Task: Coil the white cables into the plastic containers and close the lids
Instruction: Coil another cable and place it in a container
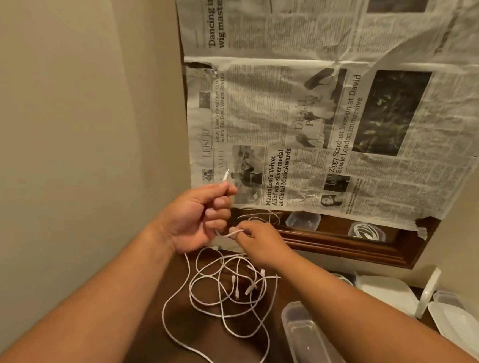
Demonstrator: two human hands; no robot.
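Left hand [201, 218] raised above the surface [151, 346], grip closed w/ thumb and forefinger pinching one white cable [230, 233] just below its connector tip [226, 176], which sticks up past the fingers. Right hand [256, 244] just beside it, grip pinched tight on the same cable a bit further along, short span taut btwn the two hands. Rest of that cable drops into the tangle of white cables [223, 300] on the dark wood surface, several plug ends crossed in the middle. Open clear plastic container [313, 344] sits right of the tangle, near the front edge, empty as far as visible. More white lids/containers [390, 293] far right, partly cut off. Mirror frame [342, 246] behind reflects a container w/ a coiled cable in it, so prob one is done already. Risks: pulling this cable up likely drags neighbouring loops w/ it, since strands overlap and plugs can snag; could tighten into a knot. Loops near the front edge could slide off the surface if tugged. Coil made too wide won't fit the narrow container, lid may not shut. Springy cable could also uncoil once a pinch loosens.
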